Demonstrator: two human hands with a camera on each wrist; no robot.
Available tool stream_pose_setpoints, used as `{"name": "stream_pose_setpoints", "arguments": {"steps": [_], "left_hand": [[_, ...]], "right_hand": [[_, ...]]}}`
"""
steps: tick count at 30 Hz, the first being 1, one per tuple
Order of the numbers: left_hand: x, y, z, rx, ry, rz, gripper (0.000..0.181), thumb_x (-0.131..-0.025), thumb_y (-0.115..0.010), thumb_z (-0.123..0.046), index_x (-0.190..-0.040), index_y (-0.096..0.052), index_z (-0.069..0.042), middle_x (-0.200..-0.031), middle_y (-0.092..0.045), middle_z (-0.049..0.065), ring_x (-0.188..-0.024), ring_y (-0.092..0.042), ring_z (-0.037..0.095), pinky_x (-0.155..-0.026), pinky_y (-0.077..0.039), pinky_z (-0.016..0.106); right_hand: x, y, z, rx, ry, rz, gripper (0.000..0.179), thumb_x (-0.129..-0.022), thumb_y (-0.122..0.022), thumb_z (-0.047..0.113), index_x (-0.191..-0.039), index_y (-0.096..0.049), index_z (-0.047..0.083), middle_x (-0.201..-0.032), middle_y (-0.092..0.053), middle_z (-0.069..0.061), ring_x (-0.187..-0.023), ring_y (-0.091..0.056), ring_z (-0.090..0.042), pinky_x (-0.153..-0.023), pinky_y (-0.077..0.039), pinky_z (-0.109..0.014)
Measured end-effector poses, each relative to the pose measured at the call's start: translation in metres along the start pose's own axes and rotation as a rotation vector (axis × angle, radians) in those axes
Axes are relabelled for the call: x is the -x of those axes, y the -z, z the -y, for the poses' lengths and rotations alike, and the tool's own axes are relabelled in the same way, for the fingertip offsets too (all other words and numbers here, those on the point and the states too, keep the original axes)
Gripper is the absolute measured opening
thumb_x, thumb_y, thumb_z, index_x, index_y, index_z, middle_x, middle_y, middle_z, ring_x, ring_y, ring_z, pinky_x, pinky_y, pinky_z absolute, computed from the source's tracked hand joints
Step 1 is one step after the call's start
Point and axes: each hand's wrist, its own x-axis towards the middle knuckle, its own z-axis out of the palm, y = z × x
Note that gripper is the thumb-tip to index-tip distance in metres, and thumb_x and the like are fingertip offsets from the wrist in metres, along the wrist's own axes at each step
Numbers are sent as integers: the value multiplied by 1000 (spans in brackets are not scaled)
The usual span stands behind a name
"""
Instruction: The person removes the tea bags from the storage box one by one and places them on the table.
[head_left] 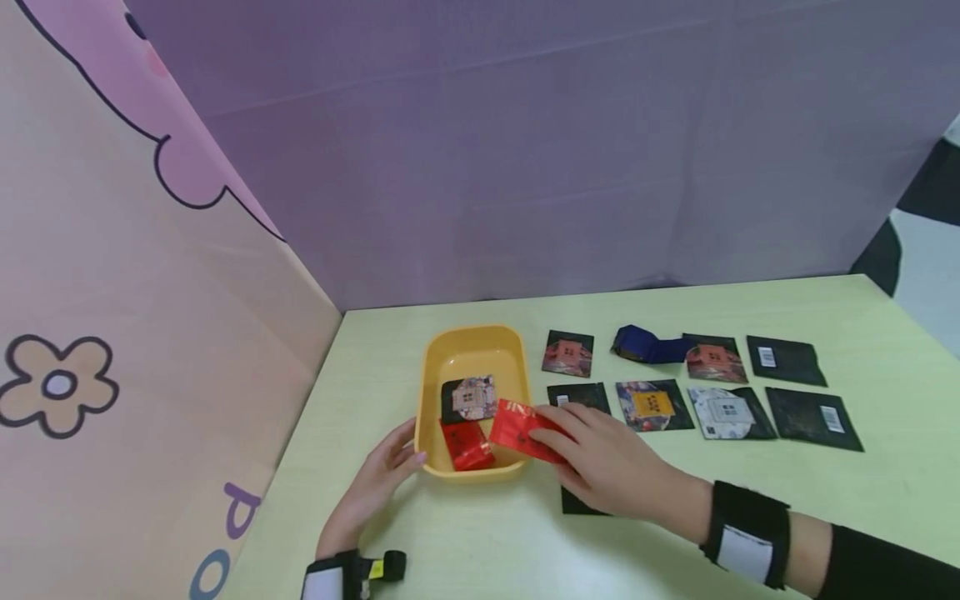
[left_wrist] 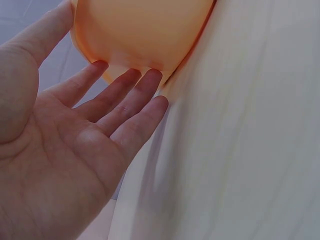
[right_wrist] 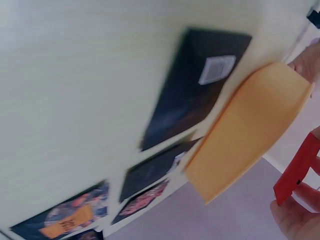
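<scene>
In the head view, my right hand (head_left: 611,458) pinches a shiny red packet (head_left: 516,427) over the right side of a yellow plastic tray (head_left: 480,354). The right wrist view shows the same red packet (right_wrist: 300,167) between thumb and fingers. Inside the tray lie a second red packet (head_left: 467,446) and a dark packet with a pale house print (head_left: 471,398). My left hand (head_left: 381,477) touches the tray's near left side. In the left wrist view its fingers (left_wrist: 132,112) extend loosely against the tray wall (left_wrist: 142,35).
Right of the tray, several flat packets lie in rows, among them a red-house packet (head_left: 567,354), an orange-label packet (head_left: 654,406) and a white-house packet (head_left: 729,413). A folded dark blue packet (head_left: 648,346) lies behind them. My right hand partly covers a dark packet (head_left: 581,502).
</scene>
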Motion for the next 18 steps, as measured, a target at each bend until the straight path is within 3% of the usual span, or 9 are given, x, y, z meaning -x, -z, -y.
{"name": "stream_pose_setpoints", "arguments": {"steps": [8, 18], "left_hand": [[-1, 0, -1, -7, 6, 3, 59, -99, -62, -14, -150, -37, -1, -152, -40, 21, -131, -48, 40, -106, -42, 51], [-1, -1, -1, 12, 39, -19, 57, -98, -63, -16, -150, -40, -5, -152, -41, 18, -131, -49, 37, -107, -41, 51]], "right_hand": [[30, 3, -9, 18, -18, -5, 53, -82, -78, 26, -131, -63, 14, -138, -55, -9, -112, -57, -27, -85, -57, -43], [61, 6, -19, 61, -60, 82, 55, -80, -79, 26, -132, -63, 16, -137, -57, -8, -115, -57, -26, -95, -52, -47]]}}
